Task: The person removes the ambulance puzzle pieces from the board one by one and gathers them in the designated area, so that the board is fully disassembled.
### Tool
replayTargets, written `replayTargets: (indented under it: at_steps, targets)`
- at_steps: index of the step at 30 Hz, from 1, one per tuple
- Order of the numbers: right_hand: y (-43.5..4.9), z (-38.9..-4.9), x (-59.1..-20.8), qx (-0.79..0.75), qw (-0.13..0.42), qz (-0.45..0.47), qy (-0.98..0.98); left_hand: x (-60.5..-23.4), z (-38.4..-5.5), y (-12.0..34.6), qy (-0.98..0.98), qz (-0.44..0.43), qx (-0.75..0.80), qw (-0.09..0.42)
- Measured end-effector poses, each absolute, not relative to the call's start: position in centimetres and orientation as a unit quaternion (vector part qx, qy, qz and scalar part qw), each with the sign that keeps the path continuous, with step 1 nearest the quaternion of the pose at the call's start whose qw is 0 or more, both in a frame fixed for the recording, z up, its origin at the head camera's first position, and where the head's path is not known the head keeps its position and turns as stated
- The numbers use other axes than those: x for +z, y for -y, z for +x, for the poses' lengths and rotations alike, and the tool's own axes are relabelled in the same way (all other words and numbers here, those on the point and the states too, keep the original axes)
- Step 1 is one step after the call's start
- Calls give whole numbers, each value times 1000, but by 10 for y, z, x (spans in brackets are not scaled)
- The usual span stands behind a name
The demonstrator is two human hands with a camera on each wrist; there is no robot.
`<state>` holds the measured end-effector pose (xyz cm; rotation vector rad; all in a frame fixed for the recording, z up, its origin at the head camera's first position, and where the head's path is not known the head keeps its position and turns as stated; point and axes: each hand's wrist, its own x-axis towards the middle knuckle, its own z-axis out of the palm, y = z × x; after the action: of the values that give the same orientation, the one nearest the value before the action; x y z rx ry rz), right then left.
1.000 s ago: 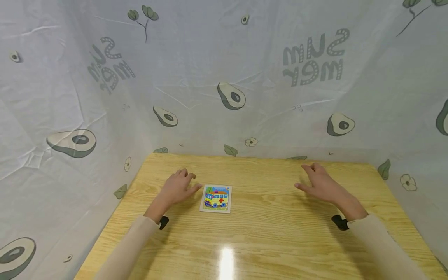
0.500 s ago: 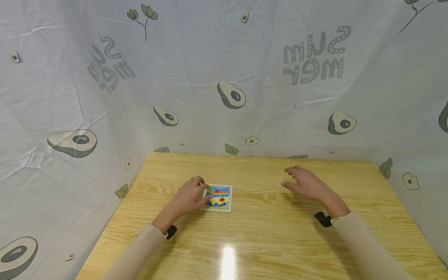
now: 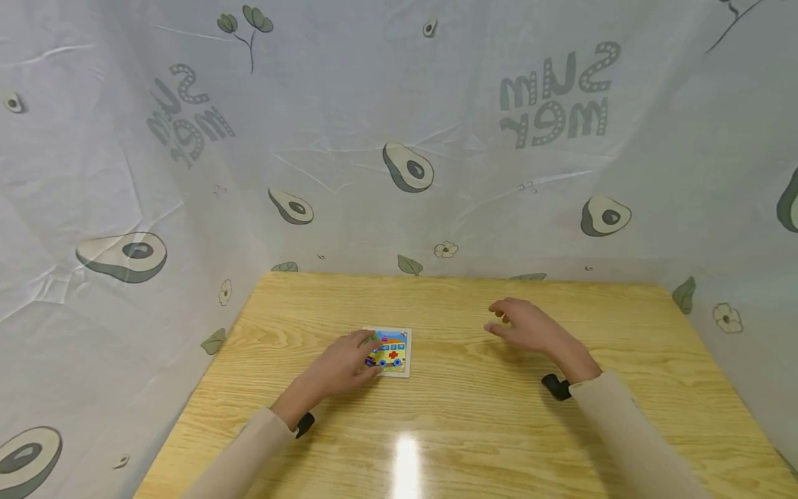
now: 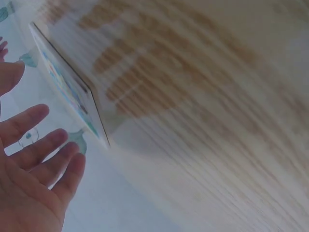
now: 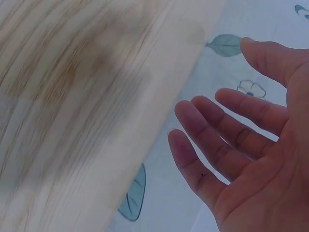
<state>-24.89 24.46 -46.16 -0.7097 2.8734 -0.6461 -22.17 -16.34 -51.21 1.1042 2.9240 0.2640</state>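
Note:
A small square picture puzzle board (image 3: 394,355) with a yellow ambulance on it lies flat on the wooden table, left of the middle. Over its left edge hovers my left hand (image 3: 341,363), thumb and fingers spread apart. In the left wrist view the board (image 4: 67,82) appears edge-on, and a gap separates it from the left hand's fingers (image 4: 46,145). My right hand (image 3: 526,326) hangs above the table well to the right of the board, holding nothing. Its fingers (image 5: 203,130) are loosely bent in the right wrist view.
The light wooden table (image 3: 474,416) reaches back to a pale curtain (image 3: 349,104) printed with avocados and leaves. That curtain also runs along the left and right sides. A bright reflection shines on the table near the front.
My left hand has moved right, from beside the board to over its left edge. My right hand has come leftward, towards the board. The board stays in place.

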Motion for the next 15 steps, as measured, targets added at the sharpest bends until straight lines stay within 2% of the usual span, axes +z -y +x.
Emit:
replayTargets:
  at_steps: [7, 15]
  targets:
    - [-226, -252, -461, -227, 65, -246, -940, -512, -218, 159, -920, 383, 88, -2]
    - [-198, -256, -467, -245, 82, -264, -929, -516, -211, 160, -922, 382, 64, 22]
